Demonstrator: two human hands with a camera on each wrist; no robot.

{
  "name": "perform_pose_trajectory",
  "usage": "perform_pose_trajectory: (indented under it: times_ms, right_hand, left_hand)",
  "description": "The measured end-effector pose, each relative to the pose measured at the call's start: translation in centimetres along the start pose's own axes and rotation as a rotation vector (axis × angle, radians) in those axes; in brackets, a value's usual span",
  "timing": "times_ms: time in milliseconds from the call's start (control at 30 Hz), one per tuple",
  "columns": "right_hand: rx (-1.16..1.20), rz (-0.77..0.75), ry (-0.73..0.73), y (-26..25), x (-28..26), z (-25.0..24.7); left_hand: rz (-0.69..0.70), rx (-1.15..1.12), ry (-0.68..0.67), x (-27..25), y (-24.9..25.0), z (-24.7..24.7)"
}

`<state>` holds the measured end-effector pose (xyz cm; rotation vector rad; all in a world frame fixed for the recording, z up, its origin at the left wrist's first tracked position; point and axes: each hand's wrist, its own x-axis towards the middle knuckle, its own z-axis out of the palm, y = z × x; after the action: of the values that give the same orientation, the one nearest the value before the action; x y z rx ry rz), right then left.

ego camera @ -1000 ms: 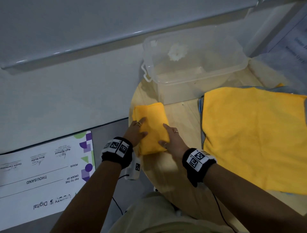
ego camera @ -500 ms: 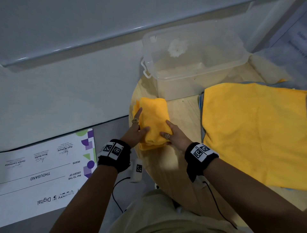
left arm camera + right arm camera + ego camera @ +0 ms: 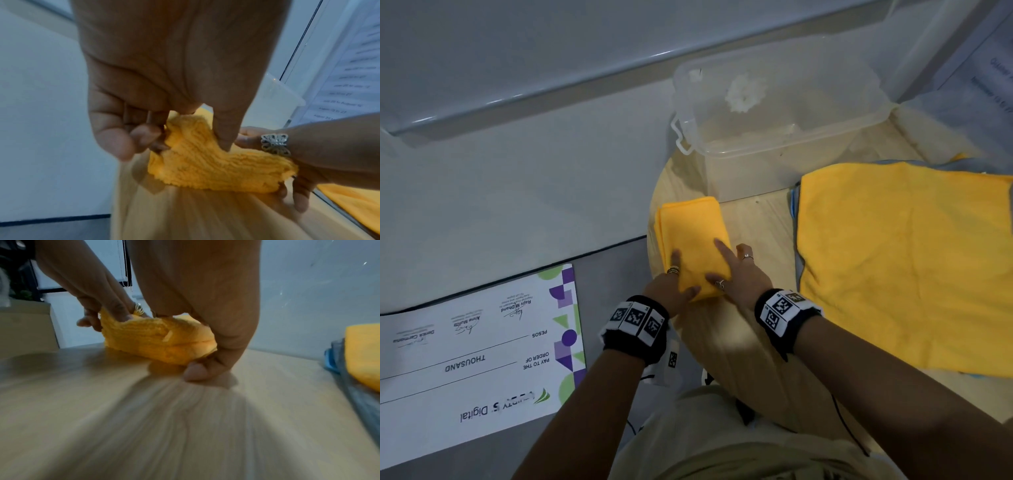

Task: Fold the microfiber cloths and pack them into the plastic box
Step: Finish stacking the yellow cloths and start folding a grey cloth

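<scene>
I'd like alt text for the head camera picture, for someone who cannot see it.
Two hands, left hand and right hand, grip a folded yellow cloth on a round wooden table, before an open clear plastic box. A larger yellow cloth lies flat at right.

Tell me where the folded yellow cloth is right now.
In the head view the folded yellow cloth sits at the left edge of the round wooden table, just in front of the clear plastic box, gripped at its near end by the left hand and right hand.
</scene>
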<state>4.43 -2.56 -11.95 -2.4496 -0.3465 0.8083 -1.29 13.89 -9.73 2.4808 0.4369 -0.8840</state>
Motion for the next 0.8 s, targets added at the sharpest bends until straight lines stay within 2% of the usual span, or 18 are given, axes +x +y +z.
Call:
perform_pose_trajectory:
  times_ms: [167,233,300,367,400,467,567,633,733,800]
  right_hand:
    - [0.065,-0.028,0.105,1.3,-1.4,-2.6]
    - [0.13,-0.06,0.163,2.4,-3.0,-4.7]
    - [0.108,-0.124,0.235,4.1,-4.7,-7.0]
    - [0.073,-0.156,0.332,6.6,-6.2,-9.1]
    - [0.059,-0.145,0.405,8.1,-6.9,-10.1]
    - [0.027,-0.045,0.57,11.1,-8.1,-12.1]
    - [-0.052,0.272,0.709,14.8,-10.2,-14.3]
    - [-0.034,0.452,0.693,16.6,-11.7,-14.8]
    - [0.02,0.468,0.59,18.4,-13.2,-13.9]
    - [-0.034,0.475,0.504,19.0,-13.2,-13.2]
  left_hand:
    - [-0.135,-0.05,0.028,-1.2,1.1,0.6]
    - [-0.22,0.07,0.166,-2.6,2.4,0.1]
    - [-0.132,0.189,0.405,-3.7,4.2,-0.2]
    - [0.068,0.162,0.585,-4.0,6.9,0.4]
    - [0.149,0.143,0.587,-3.7,8.5,1.0]
    - [0.241,0.172,0.448,-2.9,12.0,2.6]
    - [0.419,0.31,0.313,-2.1,17.6,5.5]
    - [0.501,0.372,0.261,-1.3,21.6,6.8]
    - [0.583,0.358,0.265,1.3,28.2,5.6]
    - [0.585,0.334,0.275,3.6,32.5,3.6]
